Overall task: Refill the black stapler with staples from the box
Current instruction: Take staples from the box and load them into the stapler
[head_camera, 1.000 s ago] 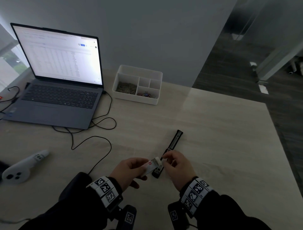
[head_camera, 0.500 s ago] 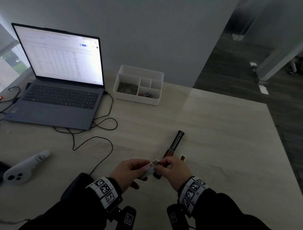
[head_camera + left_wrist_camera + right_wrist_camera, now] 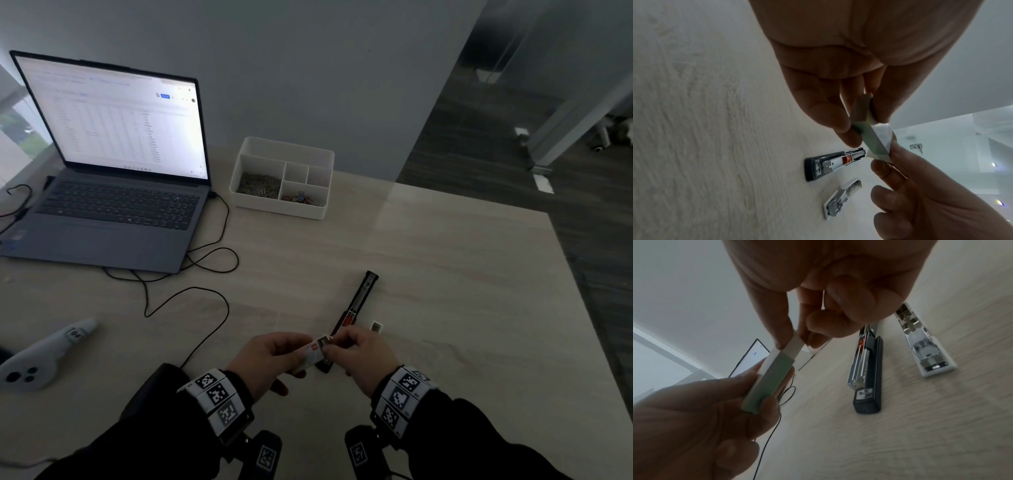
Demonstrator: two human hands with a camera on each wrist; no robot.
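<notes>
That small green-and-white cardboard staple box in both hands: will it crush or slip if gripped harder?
The small green-and-white cardboard staple box looks thin-walled, so it probably dents under squeeze. Its inner white sleeve slides out, likely loosely. Probably heavy for its size.

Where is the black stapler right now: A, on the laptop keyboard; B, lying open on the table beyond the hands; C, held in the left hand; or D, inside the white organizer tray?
B: the black stapler lies opened out flat on the table, while the left hand holds the staple box and the right hand pinches its end.
</notes>
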